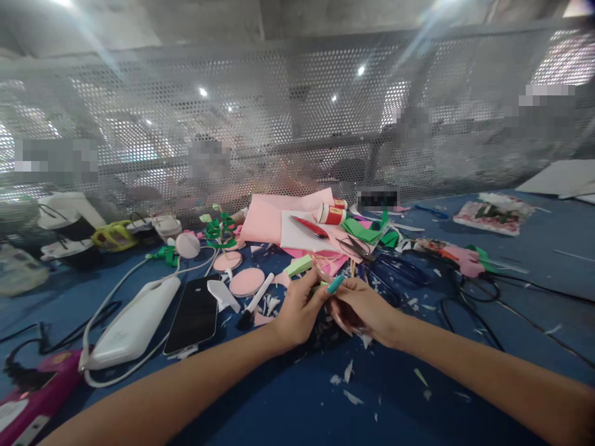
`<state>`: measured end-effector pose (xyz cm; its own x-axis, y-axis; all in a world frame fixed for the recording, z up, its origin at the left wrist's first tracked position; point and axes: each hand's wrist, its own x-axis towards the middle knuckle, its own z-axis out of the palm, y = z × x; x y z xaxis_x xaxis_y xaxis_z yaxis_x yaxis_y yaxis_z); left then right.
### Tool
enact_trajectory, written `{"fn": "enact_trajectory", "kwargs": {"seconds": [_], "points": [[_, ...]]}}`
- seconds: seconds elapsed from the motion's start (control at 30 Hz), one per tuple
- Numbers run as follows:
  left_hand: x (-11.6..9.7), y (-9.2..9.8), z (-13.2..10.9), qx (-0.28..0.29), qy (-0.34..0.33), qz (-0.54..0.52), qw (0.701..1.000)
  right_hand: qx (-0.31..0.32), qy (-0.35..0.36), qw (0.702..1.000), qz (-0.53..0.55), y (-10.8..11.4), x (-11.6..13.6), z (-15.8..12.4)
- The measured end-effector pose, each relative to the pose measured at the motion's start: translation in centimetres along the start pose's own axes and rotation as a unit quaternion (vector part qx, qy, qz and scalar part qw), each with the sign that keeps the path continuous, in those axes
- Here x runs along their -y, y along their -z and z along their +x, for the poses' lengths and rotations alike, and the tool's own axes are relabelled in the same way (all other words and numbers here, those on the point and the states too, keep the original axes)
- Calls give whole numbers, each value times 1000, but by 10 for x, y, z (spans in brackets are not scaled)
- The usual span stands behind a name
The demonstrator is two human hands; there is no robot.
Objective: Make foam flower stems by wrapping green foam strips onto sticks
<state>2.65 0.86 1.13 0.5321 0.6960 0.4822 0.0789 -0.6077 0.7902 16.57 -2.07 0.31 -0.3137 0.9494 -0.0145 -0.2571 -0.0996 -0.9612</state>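
Over the middle of the blue table, my left hand (300,310) and my right hand (365,306) meet at the fingertips. Both are closed in a pinch on a small light green paper piece (321,284), mostly hidden by the fingers. A long teal nail shows on the left thumb. A wider light green paper strip (299,266) sticks out just behind the left fingers; whether it joins the pinched piece I cannot tell. Dark-handled scissors (360,251) lie beyond my right hand. Pink paper sheets (267,220) and a red craft knife (309,227) are further back.
Left of my hands are a black phone (194,316), a white power bank (134,322), pink discs (247,282), a brush (255,302) and a purple power strip (39,393). On the right lie a glue gun (465,259) and cables. A perforated metal screen (288,124) stands behind.
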Motion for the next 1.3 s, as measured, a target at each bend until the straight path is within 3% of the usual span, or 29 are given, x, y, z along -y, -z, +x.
{"fn": "enact_trajectory", "kwargs": {"seconds": [0.33, 0.43, 0.57, 0.73, 0.93, 1.17, 1.3], "points": [[-1, -2, 3, -5, 40, -6, 999, -65, 126, 975, -173, 0, 9, -8], [1, -2, 3, -17, 46, -26, 998, -44, 220, 916, -332, 7, 12, -10], [4, -1, 1, -9, 66, -44, 997, 5, 304, 769, -562, 23, 23, -8], [4, 1, 0, 22, 40, 15, 999, 32, 330, 681, -654, 29, 33, -5], [4, 0, -1, 49, 40, 38, 997, 49, 376, 649, -659, 29, 31, -5], [5, 0, 2, 26, 40, 36, 998, -5, 401, 615, -680, 33, 25, -2], [5, 0, 3, 24, 52, 28, 998, -21, 411, 565, -715, 35, 22, 0]]}}
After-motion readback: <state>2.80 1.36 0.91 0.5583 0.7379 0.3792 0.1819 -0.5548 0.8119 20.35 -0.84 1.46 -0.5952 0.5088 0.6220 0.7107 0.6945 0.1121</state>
